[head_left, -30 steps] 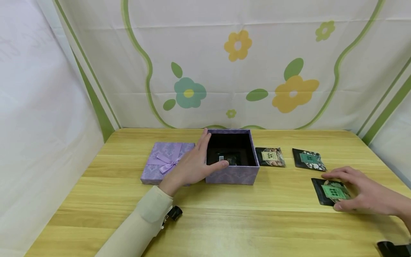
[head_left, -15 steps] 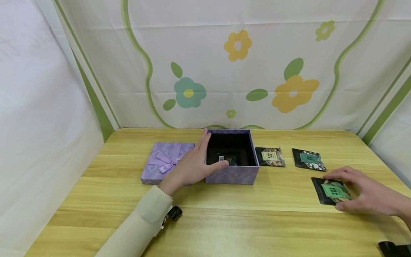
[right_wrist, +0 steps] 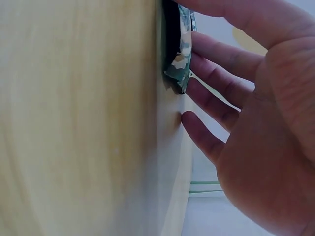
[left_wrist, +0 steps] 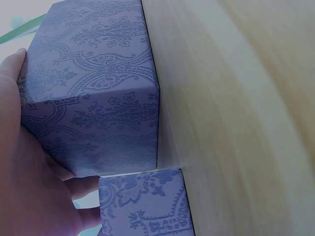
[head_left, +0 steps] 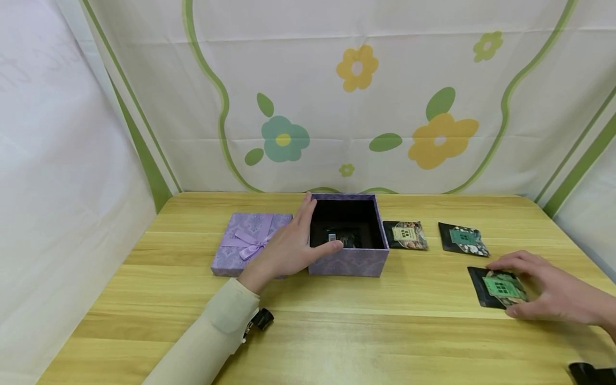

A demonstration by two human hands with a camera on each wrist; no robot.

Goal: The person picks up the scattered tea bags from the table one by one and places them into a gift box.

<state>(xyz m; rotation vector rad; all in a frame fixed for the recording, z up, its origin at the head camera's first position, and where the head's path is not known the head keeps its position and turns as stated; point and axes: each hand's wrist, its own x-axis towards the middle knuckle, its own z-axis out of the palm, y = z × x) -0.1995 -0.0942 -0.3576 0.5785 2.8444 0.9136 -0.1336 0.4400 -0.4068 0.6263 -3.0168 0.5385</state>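
Note:
A purple patterned gift box (head_left: 347,263) stands without its lid at the back of the table. My left hand (head_left: 286,247) rests on its left front corner, the straight fingers along the left wall and the thumb over the front rim. A dark packet with a barcode (head_left: 343,238) lies inside the box. On the right, a black sachet with a green label (head_left: 500,287) lies flat on the table. My right hand (head_left: 548,289) is at its right end, fingers spread and loosely bent; in the right wrist view the fingertips are right at the sachet (right_wrist: 182,61).
The matching lid with a ribbon bow (head_left: 250,245) lies left of the box, partly behind my left hand. Right of the box are a sachet with a cream label (head_left: 405,235) and one with a teal label (head_left: 463,239). A white flowered cloth (head_left: 337,107) hangs behind the table.
My right hand has shifted very slightly to the right along the green-labelled sachet. The left hand, box and lid stay put.

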